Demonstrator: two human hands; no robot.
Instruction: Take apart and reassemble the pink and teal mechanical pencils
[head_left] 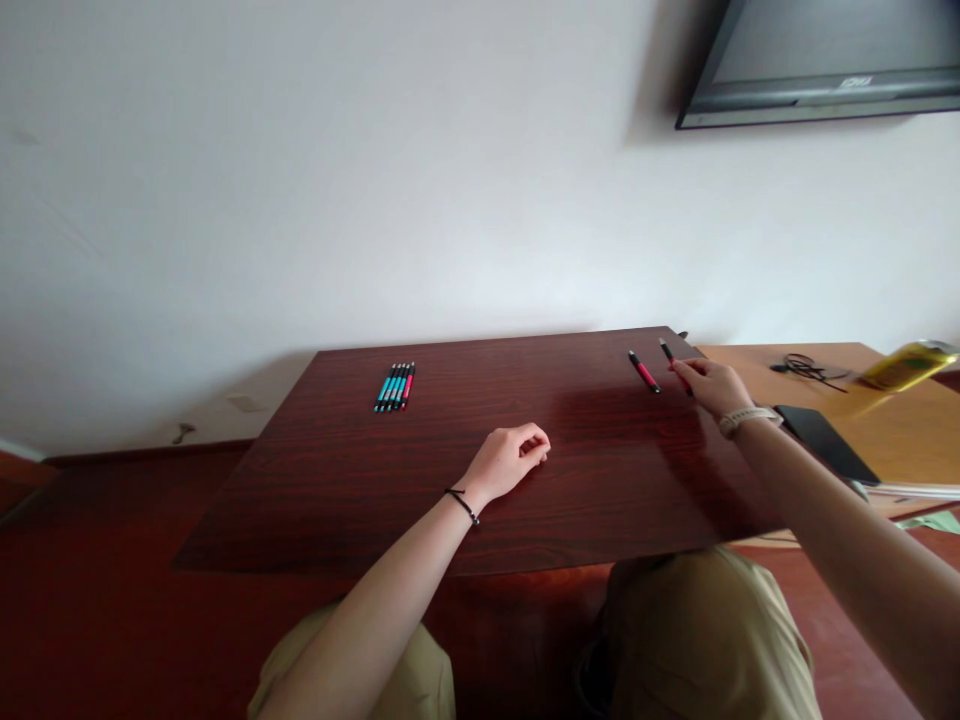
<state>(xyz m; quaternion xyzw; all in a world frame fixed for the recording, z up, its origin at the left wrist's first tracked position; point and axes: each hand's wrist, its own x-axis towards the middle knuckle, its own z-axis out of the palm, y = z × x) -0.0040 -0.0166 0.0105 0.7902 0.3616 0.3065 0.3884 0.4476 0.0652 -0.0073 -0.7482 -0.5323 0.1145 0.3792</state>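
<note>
At the right end of the dark wooden table [592,500], my right hand [710,385] pinches a red and black pen [667,351], its lower part partly covered by my fingers. Just left of it lies another red pen [644,372], apart from my hand. My left hand [511,460] rests near the middle of the tabletop, fingers curled closed with nothing visible in them. Farther left, several teal pens [388,388] lie side by side in a neat row, with one red pen [408,386] at the row's right end.
A lighter wooden table [915,440] adjoins on the right, bearing a black flat object [825,442], a thin black cable [806,368] and a yellow can [907,366] on its side. Above hangs a television [832,60] on the white wall. My knees are under the front edge.
</note>
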